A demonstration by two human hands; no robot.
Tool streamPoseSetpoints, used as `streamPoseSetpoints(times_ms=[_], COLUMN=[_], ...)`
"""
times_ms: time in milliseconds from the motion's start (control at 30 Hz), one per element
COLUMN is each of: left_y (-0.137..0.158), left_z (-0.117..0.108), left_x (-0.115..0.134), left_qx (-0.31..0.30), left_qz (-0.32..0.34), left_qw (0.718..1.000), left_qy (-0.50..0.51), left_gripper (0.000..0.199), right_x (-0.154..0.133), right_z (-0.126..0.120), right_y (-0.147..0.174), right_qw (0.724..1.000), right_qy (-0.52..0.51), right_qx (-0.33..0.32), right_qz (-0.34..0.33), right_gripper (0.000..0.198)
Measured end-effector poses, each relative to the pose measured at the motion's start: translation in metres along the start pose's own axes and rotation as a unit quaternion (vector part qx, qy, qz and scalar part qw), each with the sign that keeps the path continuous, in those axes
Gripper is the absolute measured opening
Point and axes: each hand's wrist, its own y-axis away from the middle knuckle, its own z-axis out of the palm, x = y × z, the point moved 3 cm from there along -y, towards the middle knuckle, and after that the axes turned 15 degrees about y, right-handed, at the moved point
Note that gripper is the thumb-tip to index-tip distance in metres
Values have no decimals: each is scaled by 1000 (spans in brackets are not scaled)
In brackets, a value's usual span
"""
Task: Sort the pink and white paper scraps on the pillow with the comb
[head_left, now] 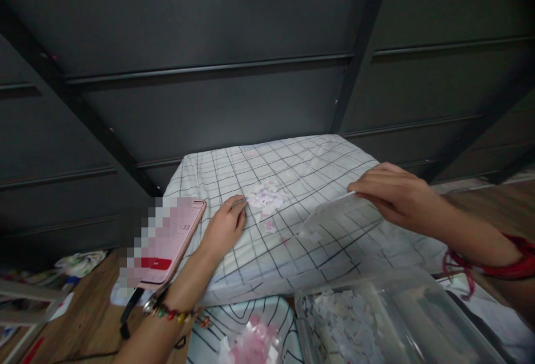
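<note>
My left hand (228,224) rests on the white checked cloth (234,171), its fingertips at the left edge of a heap of small paper scraps (265,198). Its fingers are a little bent, with the thumb apart from them; I see nothing held. To the right, my right hand (393,194) pinches one end of a thin, whitish, see-through flat sheet (330,210). The sheet slopes down to the left, its low end close to the cloth. A pinkish scrap (270,226) lies just in front of the heap, and a pale scrap (315,237) sits near the sheet's low end.
A pink-edged phone (194,236), partly pixelated, lies left of my left forearm. In front stand a clear plastic box (298,302) holding many pale scraps and a bundle of pink and clear pieces (254,344). Dark panels (234,113) rise behind the cloth.
</note>
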Motion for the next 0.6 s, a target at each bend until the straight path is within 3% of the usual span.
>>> streamPoseSetpoints(times_ms=[133, 600], left_y=[0, -1], left_z=[0, 0], left_x=[0, -1], left_qx=[2, 6], left_qz=[-3, -1], left_qw=[1000, 1000], left_qy=[2, 10], left_gripper=[32, 32], right_x=[1, -4], right_z=[-5, -16], right_y=[-1, 16], right_qw=[999, 996], right_qy=[-12, -74], right_qx=[5, 7], right_qz=[49, 46], right_gripper=[26, 33])
